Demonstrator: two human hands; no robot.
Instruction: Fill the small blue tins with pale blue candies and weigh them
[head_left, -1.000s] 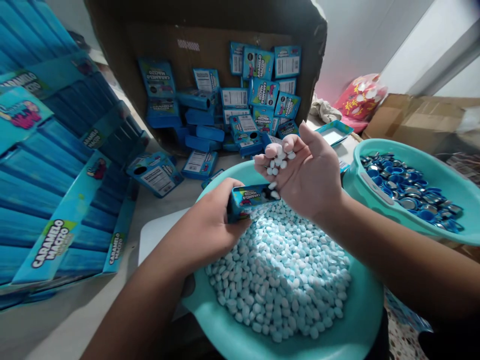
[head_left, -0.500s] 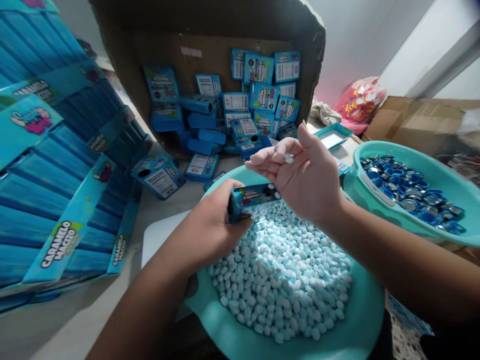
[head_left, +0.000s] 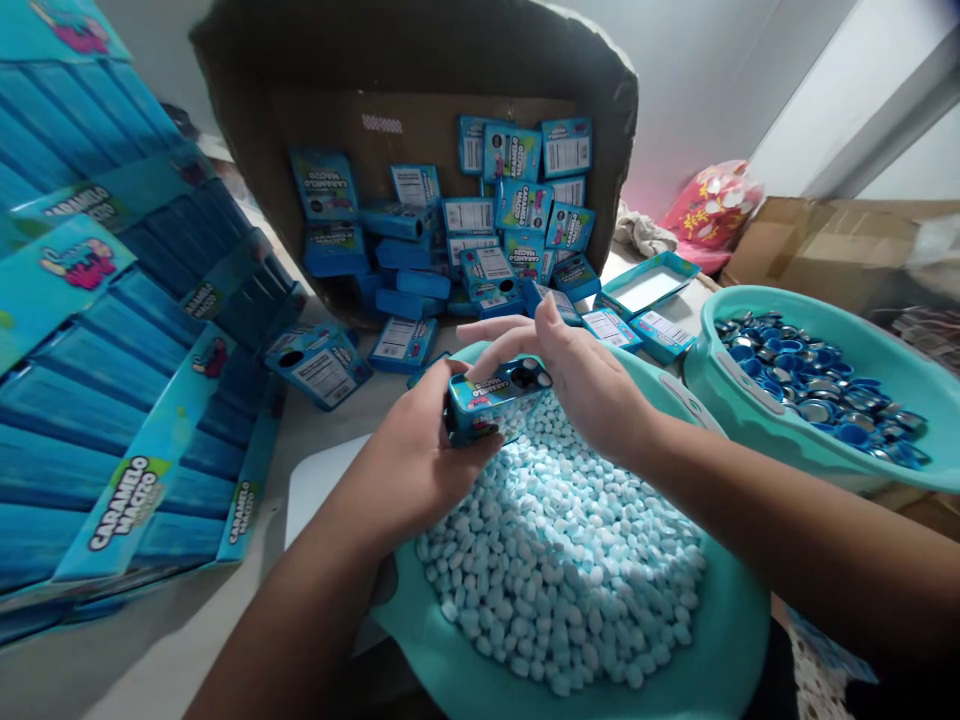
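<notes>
My left hand [head_left: 431, 440] grips a small blue candy tin [head_left: 487, 400] printed "Caramelo Macizo", tilted with its round hole facing up and to the right. A few white candies [head_left: 536, 372] sit at the rim of that hole. Close against the tin's right end is my right hand [head_left: 581, 375], fingers stretched out over its top; whether the palm holds any candy is hidden. Beneath both hands lies a heap of white and pale blue candies [head_left: 570, 560] in a turquoise basin [head_left: 720, 640].
An open cardboard box [head_left: 435, 60] on its side holds several blue tins [head_left: 510, 205]. Stacked display boxes [head_left: 135, 400] rise at left. Another turquoise basin [head_left: 847, 300] holds blue and silver caps [head_left: 825, 385]. A shallow blue tray [head_left: 649, 285] and loose tins [head_left: 319, 362] lie on the table.
My right hand has turned from palm up to palm down and moved left over the tin. Candy seen on its fingers earlier is out of sight. The tin has shifted slightly left.
</notes>
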